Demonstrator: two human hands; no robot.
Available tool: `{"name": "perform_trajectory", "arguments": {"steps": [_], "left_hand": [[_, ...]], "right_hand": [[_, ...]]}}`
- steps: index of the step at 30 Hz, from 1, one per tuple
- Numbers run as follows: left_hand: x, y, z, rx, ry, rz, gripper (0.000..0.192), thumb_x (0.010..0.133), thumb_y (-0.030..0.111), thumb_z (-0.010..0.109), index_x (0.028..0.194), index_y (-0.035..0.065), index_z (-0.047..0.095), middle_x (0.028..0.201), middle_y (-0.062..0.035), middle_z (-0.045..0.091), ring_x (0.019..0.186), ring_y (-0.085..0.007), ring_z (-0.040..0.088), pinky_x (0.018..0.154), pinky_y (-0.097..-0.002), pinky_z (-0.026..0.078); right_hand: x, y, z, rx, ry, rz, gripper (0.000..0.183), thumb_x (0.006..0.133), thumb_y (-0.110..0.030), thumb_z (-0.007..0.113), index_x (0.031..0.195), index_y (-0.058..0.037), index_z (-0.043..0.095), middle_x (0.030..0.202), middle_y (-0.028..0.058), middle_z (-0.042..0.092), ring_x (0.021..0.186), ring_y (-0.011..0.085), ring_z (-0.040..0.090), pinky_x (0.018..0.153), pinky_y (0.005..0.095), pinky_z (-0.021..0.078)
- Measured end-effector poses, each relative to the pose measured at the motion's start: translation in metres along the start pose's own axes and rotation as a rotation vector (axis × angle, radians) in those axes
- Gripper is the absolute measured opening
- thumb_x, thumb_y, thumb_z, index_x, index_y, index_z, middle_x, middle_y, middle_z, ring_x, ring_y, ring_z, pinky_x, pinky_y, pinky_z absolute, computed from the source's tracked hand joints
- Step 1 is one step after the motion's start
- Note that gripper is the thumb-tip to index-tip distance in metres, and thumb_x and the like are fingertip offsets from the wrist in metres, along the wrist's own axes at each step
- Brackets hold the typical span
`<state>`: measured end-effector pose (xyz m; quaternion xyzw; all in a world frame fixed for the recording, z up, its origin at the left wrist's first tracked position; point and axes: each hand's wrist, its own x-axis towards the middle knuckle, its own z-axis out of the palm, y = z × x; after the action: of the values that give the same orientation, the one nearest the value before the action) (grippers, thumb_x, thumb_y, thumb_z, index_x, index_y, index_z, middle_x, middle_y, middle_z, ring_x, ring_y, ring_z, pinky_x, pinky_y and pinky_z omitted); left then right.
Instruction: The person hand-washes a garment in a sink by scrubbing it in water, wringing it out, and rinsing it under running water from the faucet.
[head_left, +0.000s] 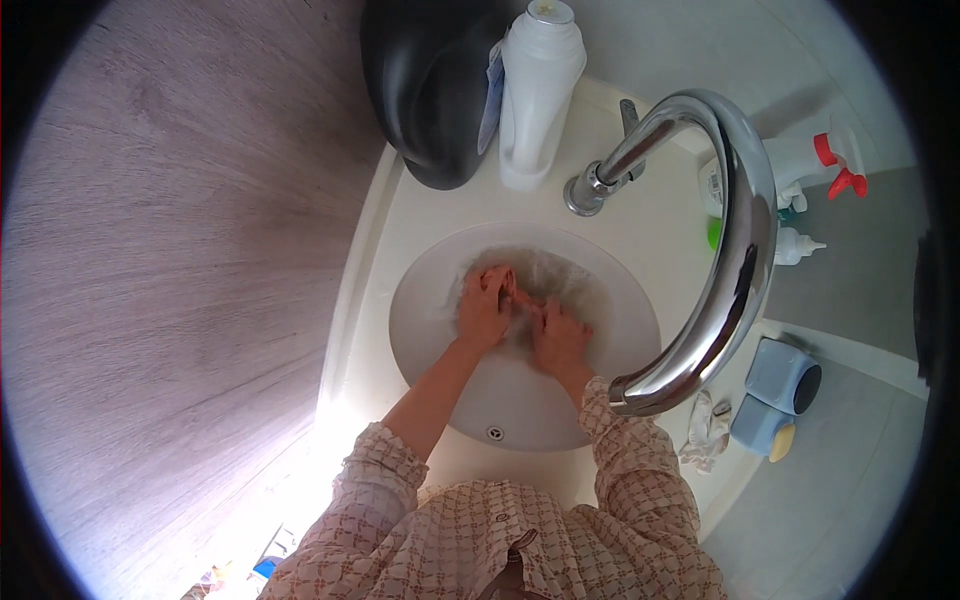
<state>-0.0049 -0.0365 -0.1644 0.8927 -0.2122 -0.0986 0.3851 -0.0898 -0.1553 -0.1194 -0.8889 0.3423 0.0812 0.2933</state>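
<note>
Both my hands are down in the oval white washbasin (525, 405), where cloudy water (551, 271) covers the bottom. A small wet pink-red cloth (520, 297) stretches between them, partly hidden by my fingers. My left hand (484, 309) grips its bunched left end. At the other end, my right hand (561, 337) has its fingers closed on the cloth, low in the basin. The exact shape of the cloth cannot be made out.
A curved chrome faucet (742, 247) arches over the basin's right side. Behind stand a black container (427, 82) and a white bottle (534, 97). Spray bottles (795, 161), blue-grey containers (769, 375) and a crumpled whitish cloth (705, 435) line the right. A wood-grain panel (202, 247) borders the left.
</note>
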Motion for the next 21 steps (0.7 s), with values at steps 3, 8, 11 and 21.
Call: {"name": "perform_trajectory", "arguments": {"steps": [3,8,11,21], "left_hand": [[0.009,-0.012,0.02,-0.588,-0.109,-0.242,0.034,0.088,0.025,0.06,0.118,0.0131,0.052,0.112,-0.0121,0.05,0.098,-0.0272,0.052,0.084,-0.0394,0.046],[0.023,0.009,0.02,-1.689,-0.597,-1.05,0.03,0.087,0.024,0.06,0.112,0.0109,0.051,0.103,-0.0064,0.051,0.093,-0.0222,0.052,0.076,-0.0366,0.048],[0.005,0.038,0.014,-1.732,-0.412,-0.996,0.024,0.09,0.024,0.056,0.109,0.0093,0.05,0.102,-0.0059,0.051,0.091,-0.0191,0.052,0.071,-0.0335,0.048],[-0.002,0.027,-0.003,-1.162,-0.228,-0.608,0.015,0.088,0.016,0.058,0.102,0.0096,0.055,0.091,-0.0044,0.058,0.084,-0.0187,0.056,0.078,-0.0317,0.046]], "right_hand": [[0.012,-0.023,-0.008,0.154,-0.103,0.229,0.035,0.09,-0.038,0.046,0.1,-0.0053,0.056,0.104,0.0219,0.061,0.094,0.0403,0.058,0.085,0.0484,0.0431],[-0.029,-0.044,0.018,0.449,0.072,-0.043,0.034,0.088,-0.035,0.047,0.088,-0.0053,0.064,0.107,0.0215,0.06,0.093,0.0371,0.06,0.083,0.0448,0.0451],[-0.045,-0.06,-0.003,0.123,0.442,-0.442,0.037,0.088,-0.039,0.047,0.087,-0.0064,0.066,0.099,0.0214,0.063,0.084,0.0364,0.062,0.076,0.0422,0.0479],[0.035,0.013,-0.004,0.26,0.124,0.414,0.046,0.091,-0.045,0.043,0.1,-0.0045,0.063,0.096,0.0159,0.066,0.09,0.0382,0.061,0.079,0.0459,0.0466]]}}
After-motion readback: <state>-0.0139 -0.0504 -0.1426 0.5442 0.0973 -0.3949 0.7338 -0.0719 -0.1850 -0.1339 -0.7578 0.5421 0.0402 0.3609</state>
